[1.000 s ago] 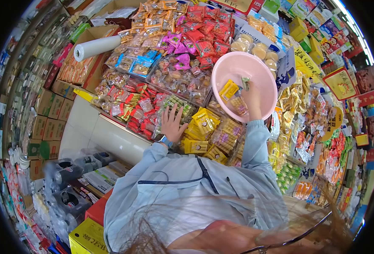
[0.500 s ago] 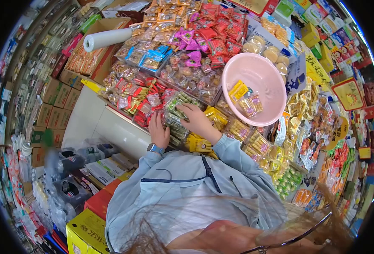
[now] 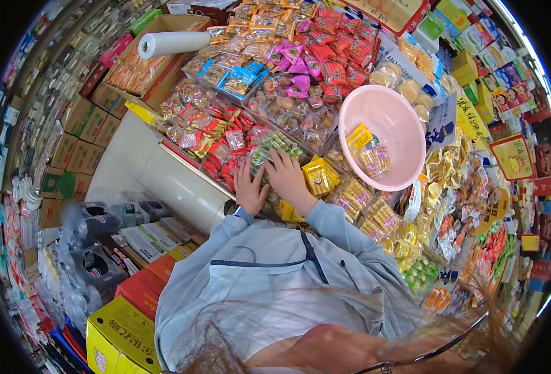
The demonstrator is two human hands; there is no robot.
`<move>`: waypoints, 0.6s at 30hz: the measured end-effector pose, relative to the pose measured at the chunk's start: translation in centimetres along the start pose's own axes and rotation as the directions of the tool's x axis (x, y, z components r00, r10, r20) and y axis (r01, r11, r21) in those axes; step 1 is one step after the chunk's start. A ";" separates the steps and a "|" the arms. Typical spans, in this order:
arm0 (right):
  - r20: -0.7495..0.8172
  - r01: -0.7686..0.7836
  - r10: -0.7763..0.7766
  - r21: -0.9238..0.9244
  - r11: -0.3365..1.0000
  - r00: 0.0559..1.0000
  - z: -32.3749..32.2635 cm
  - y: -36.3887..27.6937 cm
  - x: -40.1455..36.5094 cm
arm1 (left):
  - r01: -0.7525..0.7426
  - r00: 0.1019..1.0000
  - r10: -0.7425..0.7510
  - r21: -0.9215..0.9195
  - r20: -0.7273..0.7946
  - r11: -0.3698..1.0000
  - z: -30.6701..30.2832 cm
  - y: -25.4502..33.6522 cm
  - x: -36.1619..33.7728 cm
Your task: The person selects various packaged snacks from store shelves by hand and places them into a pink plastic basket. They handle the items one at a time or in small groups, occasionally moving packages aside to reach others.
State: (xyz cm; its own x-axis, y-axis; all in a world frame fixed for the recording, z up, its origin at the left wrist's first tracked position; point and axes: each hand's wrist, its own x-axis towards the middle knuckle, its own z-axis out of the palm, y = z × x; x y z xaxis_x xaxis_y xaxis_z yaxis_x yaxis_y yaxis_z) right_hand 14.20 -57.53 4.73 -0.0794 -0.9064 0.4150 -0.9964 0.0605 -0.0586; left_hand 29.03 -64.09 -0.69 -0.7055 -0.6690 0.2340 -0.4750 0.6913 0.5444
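Observation:
Both hands rest side by side on a heap of green-wrapped snacks [image 3: 278, 143] near the front edge of the snack display. My left hand [image 3: 249, 185], with a watch at the wrist, lies with fingers spread beside the red packets [image 3: 220, 163]. To its right, my right hand [image 3: 286, 178] reaches over the green packets, its fingers apart and its tips touching them. Yellow packets [image 3: 319, 176] lie just right of it. A pink plastic basket [image 3: 410, 118] stands on the snacks to the right, holding a yellow packet [image 3: 359, 137] and some small clear-wrapped pieces [image 3: 374, 160].
A roll of plastic bags [image 3: 174, 45] lies at the upper left, by an open carton [image 3: 163, 78]. Stacked cartons [image 3: 85, 123], bottle packs [image 3: 94, 262] and a yellow box [image 3: 123, 333] stand at the left. A cardboard sign [image 3: 512, 159] stands at the right.
My right hand has drawn nearer to my left hand, and its fingers now lie flatter over the green packets. The whole view has shifted slightly, with the basket and display appearing further right.

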 end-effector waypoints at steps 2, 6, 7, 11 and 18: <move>-0.009 -0.041 0.041 0.039 0.998 0.999 -0.3 0.3 -0.2 | -0.013 1.000 0.014 0.035 -0.004 0.999 0.2 0.2 0.6; -0.020 -0.066 0.068 0.116 0.991 0.997 -0.9 0.6 -0.6 | -0.041 0.999 0.042 0.070 -0.009 0.997 0.3 0.2 1.0; -0.024 -0.061 0.064 0.124 0.990 0.998 -1.1 0.7 -0.6 | -0.041 0.999 0.041 0.075 -0.002 0.996 0.4 0.2 1.0; -0.176 -0.124 0.171 0.248 0.961 0.969 -4.1 2.4 -0.3 | -0.054 0.998 0.051 0.094 0.041 0.994 0.1 0.1 0.6; -0.033 -0.679 0.679 -0.099 0.728 0.733 -11.4 16.5 -1.6 | -0.058 0.996 0.050 0.123 0.073 0.991 0.2 -0.2 0.5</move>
State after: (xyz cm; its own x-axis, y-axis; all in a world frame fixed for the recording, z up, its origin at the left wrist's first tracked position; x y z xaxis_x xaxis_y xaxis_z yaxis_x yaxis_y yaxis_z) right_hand -2.48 -50.33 13.44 -0.7359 -0.6097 0.2946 -0.6741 0.7004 -0.2344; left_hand 28.66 -64.55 -0.82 -0.7646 -0.6122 0.2016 -0.4941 0.7576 0.4265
